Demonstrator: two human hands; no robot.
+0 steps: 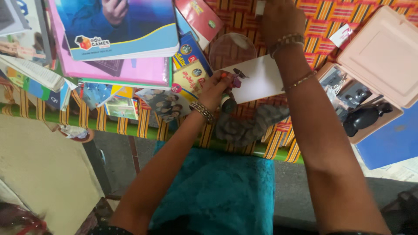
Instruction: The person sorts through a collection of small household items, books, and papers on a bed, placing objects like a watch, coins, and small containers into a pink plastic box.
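Observation:
My left hand (216, 88) pinches a small purple thing with a dark tip (237, 78) at the left edge of a white card (259, 80). A small dark bottle (227, 105) stands right under that hand. My right hand (281, 18) reaches across to the far edge of the table, its fingers beside a small white object (260, 6) that the frame cuts off. I cannot tell whether it grips it. A clear round lid (233, 50) lies between the two hands. Both wrists carry bracelets.
A pile of books and booklets (117, 39) fills the left of the orange patterned tablecloth (322, 17). An open pink case (379, 56) with dark tools stands at the right on a blue mat (392, 143). A grey cloth (248, 124) lies near the table edge. Teal fabric (217, 191) covers my lap.

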